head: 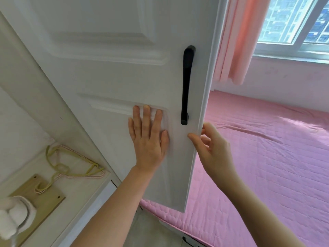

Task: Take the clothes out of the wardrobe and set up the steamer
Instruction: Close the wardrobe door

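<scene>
A white panelled wardrobe door (114,72) stands swung out in front of me, with a long black handle (186,84) near its free edge. My left hand (148,139) lies flat on the door's face, fingers spread, just left of the handle. My right hand (213,148) grips the door's free edge below the handle, thumb on the front and fingers curled behind. Inside the wardrobe at lower left lie several wire hangers (71,166), yellow-green and pink-white. No clothes or steamer show.
A bed with a pink quilted cover (267,166) fills the right side, close behind the door. Pink curtains (236,41) hang beside a window (293,20). A wooden board (44,196) and a white rolled item (14,211) sit at lower left. Tiled floor (147,232) lies below.
</scene>
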The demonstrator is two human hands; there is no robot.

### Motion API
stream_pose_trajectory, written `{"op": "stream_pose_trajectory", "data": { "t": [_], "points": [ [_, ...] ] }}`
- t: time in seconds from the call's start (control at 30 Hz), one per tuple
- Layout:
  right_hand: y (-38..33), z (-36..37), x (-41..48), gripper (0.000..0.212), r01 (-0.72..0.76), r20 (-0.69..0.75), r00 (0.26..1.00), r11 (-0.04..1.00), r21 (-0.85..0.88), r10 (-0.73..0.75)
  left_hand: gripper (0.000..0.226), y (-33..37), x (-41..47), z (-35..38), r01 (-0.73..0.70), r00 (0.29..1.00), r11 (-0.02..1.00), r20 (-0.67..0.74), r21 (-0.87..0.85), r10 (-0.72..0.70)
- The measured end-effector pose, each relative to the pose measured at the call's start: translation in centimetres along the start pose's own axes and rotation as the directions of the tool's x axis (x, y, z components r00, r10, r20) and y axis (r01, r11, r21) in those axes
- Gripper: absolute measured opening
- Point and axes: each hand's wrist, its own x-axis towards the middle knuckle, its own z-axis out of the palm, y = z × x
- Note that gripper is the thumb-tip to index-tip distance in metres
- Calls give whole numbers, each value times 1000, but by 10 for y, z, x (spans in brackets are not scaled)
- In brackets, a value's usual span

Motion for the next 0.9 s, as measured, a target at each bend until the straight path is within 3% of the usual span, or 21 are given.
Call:
{"op": "stream_pose_trajectory", "data": {
  "t": [0.33,0.9],
  "points": [
    [32,-21,69,10,28,135,990,997,68,-37,55,-9,16,44,21,1000,980,-10,197,-19],
    [98,21,220,8,-40,130,991,981,191,15,57,-62,54,138,119,992,875,-98,470,-82]
  ]
}}
